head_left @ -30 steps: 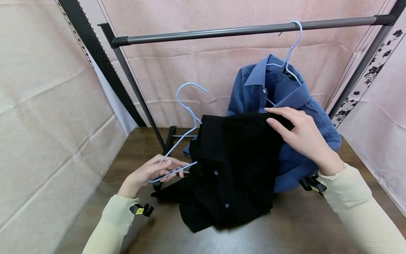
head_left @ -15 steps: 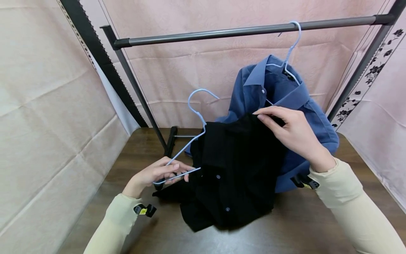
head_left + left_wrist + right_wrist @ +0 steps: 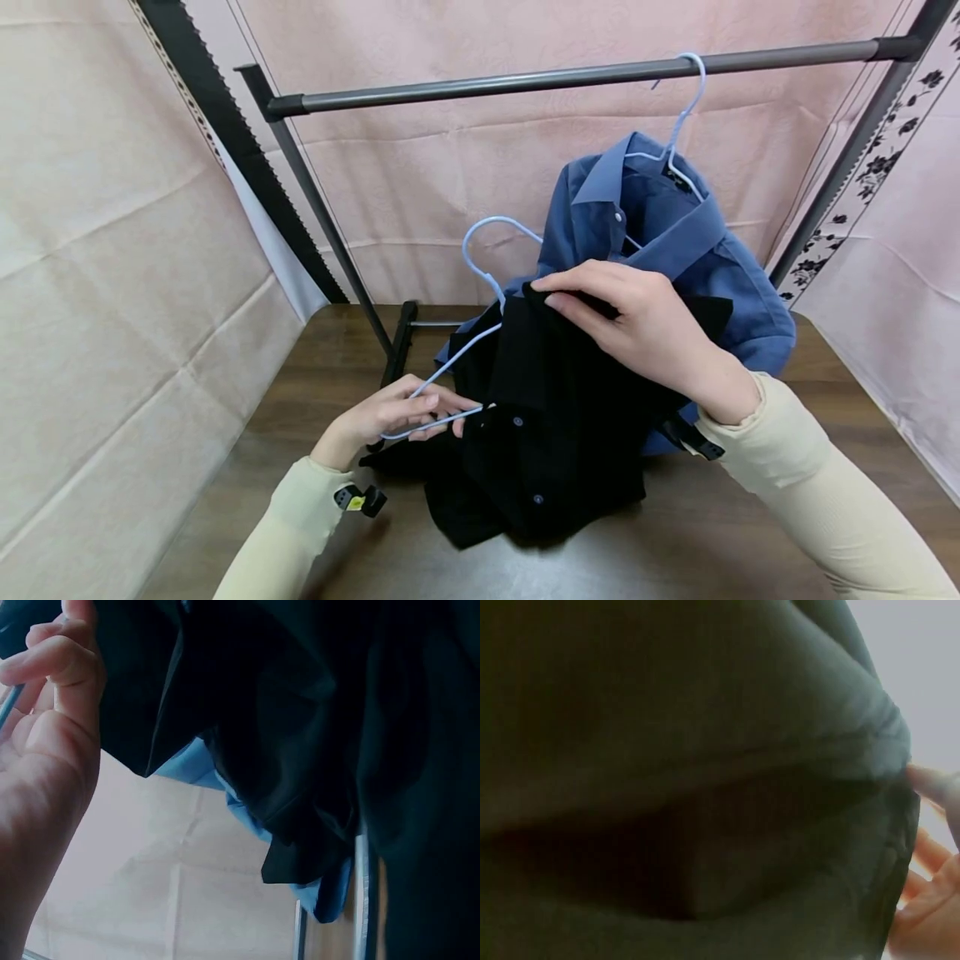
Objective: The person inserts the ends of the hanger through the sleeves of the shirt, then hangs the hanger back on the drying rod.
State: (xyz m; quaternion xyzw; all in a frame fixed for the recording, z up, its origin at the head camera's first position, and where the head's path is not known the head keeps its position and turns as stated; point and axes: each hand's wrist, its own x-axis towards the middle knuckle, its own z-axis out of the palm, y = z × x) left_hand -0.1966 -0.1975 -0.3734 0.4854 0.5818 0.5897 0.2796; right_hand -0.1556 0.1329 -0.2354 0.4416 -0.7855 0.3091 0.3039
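Observation:
My left hand [image 3: 408, 414] grips the lower left corner of a light blue hanger [image 3: 453, 360]. The hanger's hook stands free above, while its right part disappears inside a black button shirt [image 3: 555, 433]. With thumb and fingertips, my right hand [image 3: 637, 321] pinches the shirt's top edge near the collar, close to the hanger's neck. In the left wrist view the black cloth [image 3: 285, 735] hangs beside the curled fingers [image 3: 64, 664]. Dark cloth [image 3: 690, 765] fills most of the right wrist view, fingers [image 3: 930, 787] at its edge.
A blue shirt [image 3: 660, 225] hangs behind on another light blue hanger [image 3: 686, 108], hooked over the dark metal rail [image 3: 480, 83]. Below is a brown wooden table [image 3: 300, 400]. A rack post [image 3: 322, 208] rises at the left, and pale curtains [image 3: 135, 250] surround the space.
My right hand has moved left along the shirt's top edge towards the hanger's neck, bunching the cloth. My left hand and the hanger have shifted right, deeper into the shirt.

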